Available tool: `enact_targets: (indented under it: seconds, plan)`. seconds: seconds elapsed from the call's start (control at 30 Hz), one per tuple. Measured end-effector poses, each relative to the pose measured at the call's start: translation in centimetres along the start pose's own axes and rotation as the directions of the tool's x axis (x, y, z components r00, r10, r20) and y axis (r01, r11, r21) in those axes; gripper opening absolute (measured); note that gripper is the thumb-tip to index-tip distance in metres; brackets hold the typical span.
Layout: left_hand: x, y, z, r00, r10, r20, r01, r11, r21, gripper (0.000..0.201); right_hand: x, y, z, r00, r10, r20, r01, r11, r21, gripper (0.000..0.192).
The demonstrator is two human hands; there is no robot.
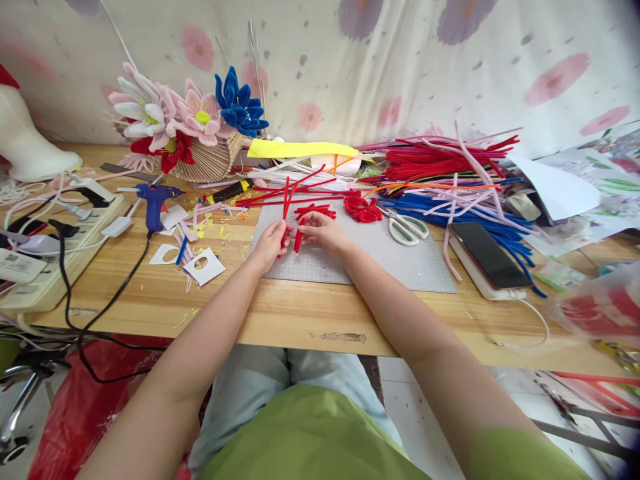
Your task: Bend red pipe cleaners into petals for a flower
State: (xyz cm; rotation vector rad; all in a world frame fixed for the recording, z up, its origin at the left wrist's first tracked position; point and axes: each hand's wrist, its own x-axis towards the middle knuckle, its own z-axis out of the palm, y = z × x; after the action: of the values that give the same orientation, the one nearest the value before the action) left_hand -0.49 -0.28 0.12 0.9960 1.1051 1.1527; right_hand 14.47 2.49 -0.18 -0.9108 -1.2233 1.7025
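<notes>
My left hand pinches the lower end of a long red pipe cleaner that rises up and away over the grey cutting mat. My right hand sits beside it, fingers closed on a short red pipe cleaner piece. The two hands almost touch above the mat's left part. Just beyond them lie several short red pieces and a curled red shape.
White-handled scissors lie on the mat, a phone to their right. Heaped pipe cleaners fill the back right. A blue glue gun, power strip, paper scraps and pipe-cleaner flowers are left.
</notes>
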Motion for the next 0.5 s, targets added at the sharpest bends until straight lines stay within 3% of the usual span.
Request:
enact_targets:
  seconds: [0.2,0.33,0.5]
  plan:
    - [-0.4,0.0,0.0,0.997,-0.017,0.077,0.001,0.981,0.194,0.028,0.1,0.9,0.6,1.0,-0.013,-0.01,0.013,1.0,-0.008,0.042]
    - [-0.4,0.2,-0.2,0.993,-0.072,0.089,0.057,0.986,0.155,0.025,0.0,0.5,0.1,1.0,-0.019,-0.002,0.019,0.998,-0.056,0.037]
    - [-0.1,0.0,-0.4,0.997,-0.054,0.05,0.048,0.992,0.116,0.019,-0.4,-0.5,-0.5,0.999,-0.046,0.022,0.049,0.984,-0.174,0.029]
